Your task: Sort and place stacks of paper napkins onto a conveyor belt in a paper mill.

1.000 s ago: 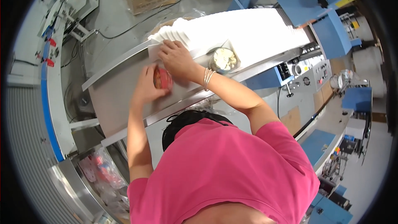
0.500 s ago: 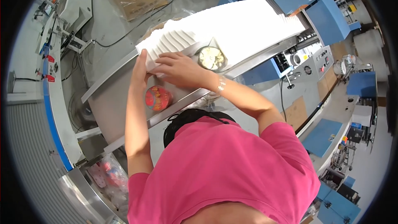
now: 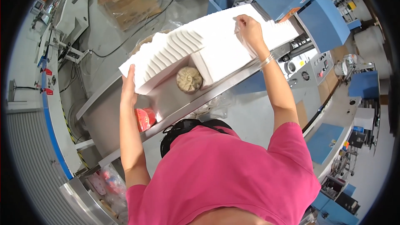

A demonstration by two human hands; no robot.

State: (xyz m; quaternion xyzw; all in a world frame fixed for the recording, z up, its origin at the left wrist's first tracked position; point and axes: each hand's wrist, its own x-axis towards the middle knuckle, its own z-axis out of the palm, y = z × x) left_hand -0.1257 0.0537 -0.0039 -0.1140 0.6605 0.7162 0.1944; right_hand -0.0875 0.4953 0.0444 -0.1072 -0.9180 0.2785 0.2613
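Observation:
A long row of white stacked sheets (image 3: 216,46) lies on a metal trough-like bench (image 3: 166,100). My left hand (image 3: 128,87) presses flat against the left end of the fanned white stack (image 3: 162,56). My right hand (image 3: 248,27) rests on top of the row at its right end, fingers curled on the white material; whether it pinches anything is unclear. A beige bundle of bands (image 3: 189,79) sits in a gap in front of the stack. A red roll (image 3: 145,118) lies on the bench beside my left forearm.
A blue machine (image 3: 291,0) stands at the right end of the row, with a grey control panel (image 3: 308,68) below it. A wrapped cardboard box (image 3: 129,0) sits on the floor beyond. A blue-edged rail (image 3: 52,129) runs along the left.
Both hands left the red roll area and spread apart. The left went to the stack's left end, the right reached far to the row's right end.

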